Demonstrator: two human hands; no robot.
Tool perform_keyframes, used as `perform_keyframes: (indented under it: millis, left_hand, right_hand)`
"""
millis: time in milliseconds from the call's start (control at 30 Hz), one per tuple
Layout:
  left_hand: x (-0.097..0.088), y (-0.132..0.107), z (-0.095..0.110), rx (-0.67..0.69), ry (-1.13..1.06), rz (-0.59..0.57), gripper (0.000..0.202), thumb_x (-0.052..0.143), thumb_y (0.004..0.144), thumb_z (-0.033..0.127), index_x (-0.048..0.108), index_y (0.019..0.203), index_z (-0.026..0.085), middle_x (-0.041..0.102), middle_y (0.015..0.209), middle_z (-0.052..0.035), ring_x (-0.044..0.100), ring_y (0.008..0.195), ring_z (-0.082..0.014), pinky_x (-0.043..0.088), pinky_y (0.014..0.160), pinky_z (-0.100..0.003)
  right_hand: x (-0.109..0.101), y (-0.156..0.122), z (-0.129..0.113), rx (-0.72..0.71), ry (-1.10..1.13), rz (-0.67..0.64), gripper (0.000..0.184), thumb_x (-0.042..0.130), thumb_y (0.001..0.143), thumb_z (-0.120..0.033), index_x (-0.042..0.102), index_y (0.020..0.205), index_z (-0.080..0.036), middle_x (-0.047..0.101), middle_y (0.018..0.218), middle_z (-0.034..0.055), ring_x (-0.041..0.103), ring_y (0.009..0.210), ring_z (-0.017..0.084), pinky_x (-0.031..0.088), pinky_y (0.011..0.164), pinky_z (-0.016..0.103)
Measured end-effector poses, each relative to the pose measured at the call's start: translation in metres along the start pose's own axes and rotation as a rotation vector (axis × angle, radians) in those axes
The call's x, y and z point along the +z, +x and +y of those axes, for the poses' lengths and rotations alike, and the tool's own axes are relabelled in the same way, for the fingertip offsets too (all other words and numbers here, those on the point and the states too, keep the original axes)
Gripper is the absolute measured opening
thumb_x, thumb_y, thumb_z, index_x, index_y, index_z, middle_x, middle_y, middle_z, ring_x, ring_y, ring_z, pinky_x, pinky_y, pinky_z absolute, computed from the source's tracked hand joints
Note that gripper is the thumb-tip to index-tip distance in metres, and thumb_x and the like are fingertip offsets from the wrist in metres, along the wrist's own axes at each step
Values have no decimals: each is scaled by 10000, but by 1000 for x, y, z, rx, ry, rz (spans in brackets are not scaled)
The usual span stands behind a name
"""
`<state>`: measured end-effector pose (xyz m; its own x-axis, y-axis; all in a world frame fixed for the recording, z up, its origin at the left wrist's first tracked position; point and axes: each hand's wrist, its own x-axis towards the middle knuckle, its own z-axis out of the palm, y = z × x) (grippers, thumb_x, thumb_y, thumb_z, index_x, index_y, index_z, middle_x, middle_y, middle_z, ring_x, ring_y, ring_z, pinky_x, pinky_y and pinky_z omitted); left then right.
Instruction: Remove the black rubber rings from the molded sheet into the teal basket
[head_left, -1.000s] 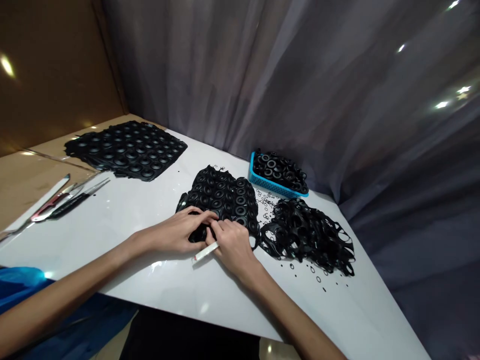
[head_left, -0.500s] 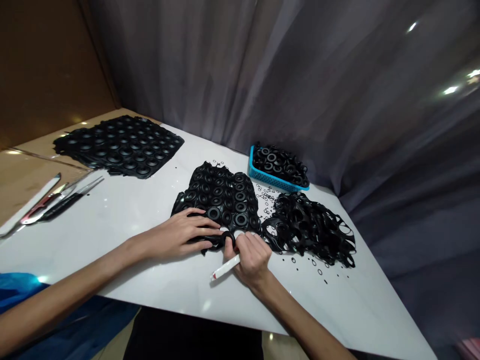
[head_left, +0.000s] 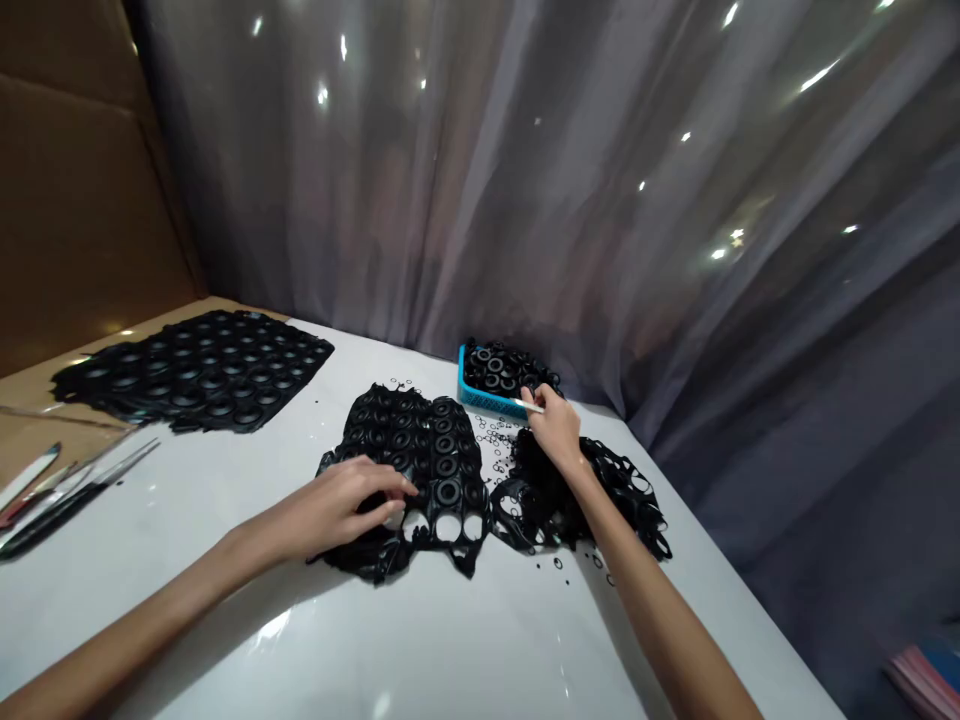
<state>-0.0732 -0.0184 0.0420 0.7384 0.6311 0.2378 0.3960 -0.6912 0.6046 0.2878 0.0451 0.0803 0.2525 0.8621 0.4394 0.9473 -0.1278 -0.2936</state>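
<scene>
My left hand (head_left: 341, 505) lies at the lower left of a black rubber sheet (head_left: 444, 442) moulded with rows of rings. Its fingers are slightly bent and apart, and they appear to hold nothing. Along the near edge of that sheet, several round holes show the white table through them. My right hand (head_left: 556, 428) is closed on a white pen-like tool (head_left: 531, 406), at the front right rim of a blue basket (head_left: 487, 400). Loose black rubber rings (head_left: 495, 370) fill the basket. Whether the fingers also hold a ring cannot be made out.
Black rubber scrap webbing (head_left: 622, 490) lies under my right forearm. Another ringed sheet (head_left: 210, 365) is at the back left. Tweezers and other slim tools (head_left: 67, 500) sit at the left. Tiny rings are scattered on the white table (head_left: 450, 640); a grey curtain hangs behind.
My right hand has gone from the sheet's near edge up to the basket, with the white tool still in it. My left hand has lifted and curled a little; an additional hole shows in the sheet.
</scene>
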Motion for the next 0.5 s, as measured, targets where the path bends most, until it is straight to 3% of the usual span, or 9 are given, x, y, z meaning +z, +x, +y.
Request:
perform_keyframes:
  millis: [133,233,300,400,500]
  left_hand:
    - [-15,31,-21,-25,-46,197,363,535,1053,519,766,1150,257,788,1160,-51,711,1085,-255,523,1015,-368]
    - [-20,38,-44,-171,-190,375,484,549,1007,640,784,1143,239,786,1203,-67,710,1145,-283,534,1047,-372]
    - [-22,33,-59,-270,-232,454,557,537,979,710,818,1083,241,784,1238,-75,699,1194,-309,515,1095,-394]
    - [-25,20,-72,-338,-207,491,617,520,958,759,841,835,246,748,1341,-83,671,1252,-331,469,1150,-412]
    - [-28,14,-72,-327,-140,532,645,569,940,740,742,593,225,781,1224,-91,704,1128,-301,509,1044,-359]
  right_hand:
    - [0,71,14,60,-17,-4,262,542,1034,-455,672,942,-247,753,949,70,649,840,224,327,683,283]
    - [3,112,16,103,-35,-28,277,553,1026,-477,717,1011,-254,771,1066,94,677,946,256,400,753,301]
    - [9,131,16,130,-46,-40,289,556,1024,-481,737,1050,-257,770,1131,108,679,1032,275,442,811,321]
    - [24,148,19,181,-59,-60,259,592,1008,-443,761,1054,-252,760,1211,122,649,1178,300,477,898,353]
    - [35,159,26,253,-50,-83,263,615,1006,-444,773,1055,-240,757,1233,122,638,1232,301,499,953,384]
